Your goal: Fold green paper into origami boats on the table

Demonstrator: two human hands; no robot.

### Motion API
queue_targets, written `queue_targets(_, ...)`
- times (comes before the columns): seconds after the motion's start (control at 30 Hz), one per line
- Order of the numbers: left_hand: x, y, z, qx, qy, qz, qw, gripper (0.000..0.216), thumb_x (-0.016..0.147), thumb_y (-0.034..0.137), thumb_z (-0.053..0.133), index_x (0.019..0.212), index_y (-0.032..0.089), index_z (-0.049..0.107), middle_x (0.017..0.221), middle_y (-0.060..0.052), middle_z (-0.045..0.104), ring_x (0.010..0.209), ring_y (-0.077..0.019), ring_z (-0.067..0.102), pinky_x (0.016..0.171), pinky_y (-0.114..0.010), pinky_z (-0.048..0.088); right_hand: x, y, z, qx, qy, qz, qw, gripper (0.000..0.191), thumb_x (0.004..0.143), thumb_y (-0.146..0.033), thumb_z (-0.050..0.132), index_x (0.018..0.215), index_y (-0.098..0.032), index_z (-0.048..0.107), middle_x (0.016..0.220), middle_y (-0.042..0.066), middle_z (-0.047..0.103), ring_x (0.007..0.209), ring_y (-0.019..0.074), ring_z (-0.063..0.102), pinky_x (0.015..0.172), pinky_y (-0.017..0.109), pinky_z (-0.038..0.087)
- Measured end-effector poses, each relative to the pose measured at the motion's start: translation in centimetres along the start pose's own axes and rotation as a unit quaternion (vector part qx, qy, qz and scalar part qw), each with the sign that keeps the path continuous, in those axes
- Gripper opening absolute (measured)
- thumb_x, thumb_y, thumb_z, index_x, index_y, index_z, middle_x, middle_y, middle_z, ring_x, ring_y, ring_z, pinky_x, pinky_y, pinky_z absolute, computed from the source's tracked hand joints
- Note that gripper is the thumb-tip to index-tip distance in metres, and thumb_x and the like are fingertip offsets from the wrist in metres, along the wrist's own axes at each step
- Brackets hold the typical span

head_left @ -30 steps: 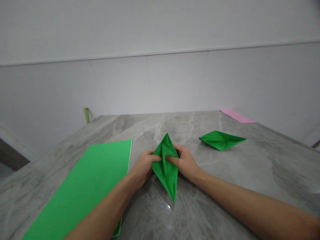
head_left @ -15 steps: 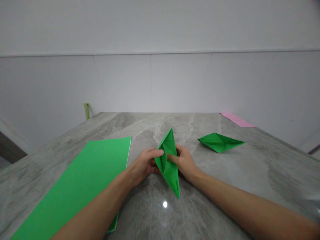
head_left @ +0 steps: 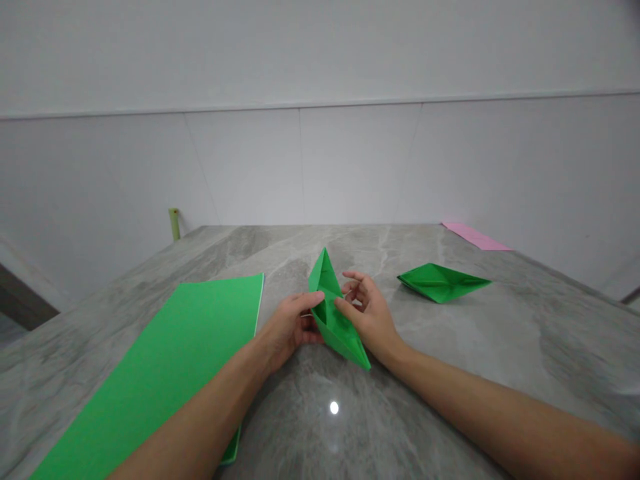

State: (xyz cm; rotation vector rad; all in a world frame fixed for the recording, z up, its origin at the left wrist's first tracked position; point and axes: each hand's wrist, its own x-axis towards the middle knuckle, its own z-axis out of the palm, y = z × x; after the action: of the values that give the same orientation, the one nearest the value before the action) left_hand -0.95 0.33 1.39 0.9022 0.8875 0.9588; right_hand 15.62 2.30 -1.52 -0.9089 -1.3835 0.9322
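Both hands meet on a folded green boat [head_left: 336, 325], which sits tilted between them with one tip up and away and the other low and toward the person. Whether it touches the table [head_left: 450, 353] I cannot tell. The left hand [head_left: 289, 328] pinches the boat's left wall, thumb at the rim. The right hand [head_left: 373, 319] lays its thumb on the right wall, with its fingers spread loose behind, not closed.

The boat looks light and thin. Its creases keep the shape, but the walls would likely buckle under a hard squeeze. The layered walls near the middle seem the safest hold, not the tips.

A flat green sheet [head_left: 165, 360] lies left of the left hand. A second boat [head_left: 443, 282] rests beyond the right hand, with a pink sheet [head_left: 475, 235] farther off.
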Motion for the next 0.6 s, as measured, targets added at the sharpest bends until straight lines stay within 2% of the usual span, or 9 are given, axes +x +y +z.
queue_targets(0.07, 0.2, 0.0, -0.1, 0.000, 0.032, 0.006, 0.999, 0.034, 0.072, 0.044, 0.071, 0.087, 0.013, 0.069, 0.080, -0.008, 0.066, 0.068, -0.0189, 0.062, 0.065, -0.035, 0.055, -0.2, -0.4, -0.2, -0.072, 0.011, -0.082, 0.994, 0.035, 0.077, -0.030, 0.067, 0.110, -0.023, 0.057, 0.088, 0.001, 0.055, 0.069, 0.0143, 0.051, 0.063, 0.029, 0.045)
queue_targets(0.2, 0.3, -0.1, 0.0, 0.021, 0.034, 0.028, 0.999, 0.037, 0.072, 0.046, 0.073, 0.088, 0.013, 0.068, 0.079, -0.007, 0.065, 0.068, -0.0185, 0.061, 0.061, -0.032, 0.054, -0.7, -1.3, -0.3, -0.167, -0.045, -0.192, 0.966, 0.013, 0.082, -0.030, 0.065, 0.092, -0.022, 0.063, 0.075, 0.000, 0.056, 0.070, 0.0159, 0.050, 0.067, 0.031, 0.042)
queue_targets(0.33, 0.3, -0.3, 0.1, 0.035, 0.016, 0.059, 0.998, 0.033, 0.073, 0.042, 0.074, 0.085, 0.013, 0.066, 0.081, -0.006, 0.064, 0.069, -0.0163, 0.060, 0.059, -0.027, 0.051, -1.0, -1.7, 0.1, -0.201, -0.059, -0.208, 0.955, 0.007, 0.082, -0.027, 0.067, 0.083, -0.022, 0.062, 0.071, -0.001, 0.059, 0.072, 0.0169, 0.054, 0.069, 0.032, 0.042)
queue_targets(0.5, 0.1, -0.2, 0.3, 0.014, 0.010, 0.074, 0.997, 0.029, 0.071, 0.039, 0.076, 0.079, 0.013, 0.066, 0.075, -0.005, 0.063, 0.069, -0.0165, 0.058, 0.062, -0.029, 0.052, -0.8, -1.7, 0.2, -0.238, -0.015, -0.220, 0.946, 0.006, 0.081, -0.019, 0.062, 0.076, -0.020, 0.060, 0.071, 0.001, 0.058, 0.076, 0.0195, 0.053, 0.072, 0.036, 0.042)
queue_targets(0.6, 0.0, 0.0, 0.4, 0.005, 0.007, 0.087, 0.996, 0.027, 0.070, 0.037, 0.077, 0.079, 0.012, 0.069, 0.075, -0.005, 0.064, 0.071, -0.0164, 0.059, 0.065, -0.027, 0.052, -0.7, -1.6, 0.2, -0.242, 0.003, -0.196, 0.950, 0.006, 0.082, -0.020, 0.061, 0.076, -0.020, 0.061, 0.079, 0.004, 0.058, 0.082, 0.0218, 0.054, 0.076, 0.038, 0.043)
